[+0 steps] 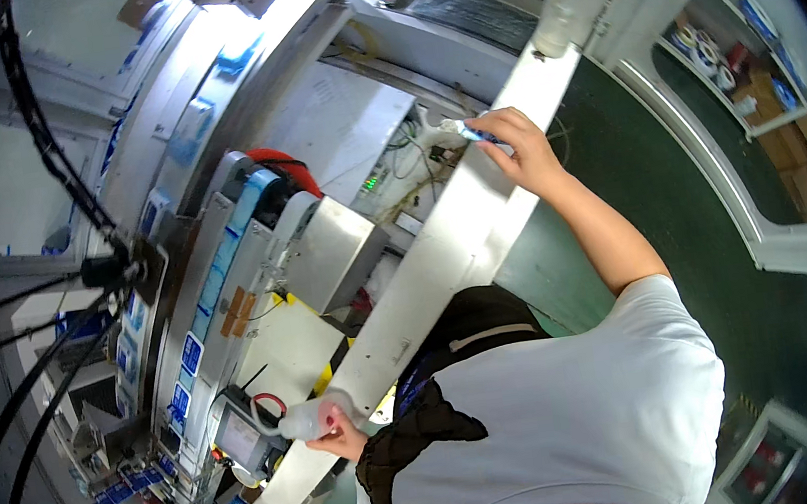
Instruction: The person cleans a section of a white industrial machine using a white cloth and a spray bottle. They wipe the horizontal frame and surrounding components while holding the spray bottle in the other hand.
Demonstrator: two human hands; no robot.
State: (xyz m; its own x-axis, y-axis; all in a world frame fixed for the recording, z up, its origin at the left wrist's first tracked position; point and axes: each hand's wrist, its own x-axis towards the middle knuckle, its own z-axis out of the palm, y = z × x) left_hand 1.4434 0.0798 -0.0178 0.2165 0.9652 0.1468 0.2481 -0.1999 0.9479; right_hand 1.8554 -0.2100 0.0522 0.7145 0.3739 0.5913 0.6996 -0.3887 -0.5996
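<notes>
My left hand (344,439) is closed around a translucent squeeze bottle (303,419) with a bent spout and a reddish patch on its side. The bottle is by the lower end of a long white beam (419,295). Farther up the beam, my right hand (524,149) pinches a small blue-and-white thing (482,135) above the beam's inner edge. Its kind is too small to make out; it may be a packet or a wipe. Just beyond it is a whitish fitting (434,127) inside the machine.
Inside the machine are a pale metal cover (337,124), a red hose (298,169) and a track with blue packets (223,259). A screen panel (240,438) stands beside the bottle. Black cables (47,135) hang at the left. Shelves with rolls and cartons (733,60) stand at the right.
</notes>
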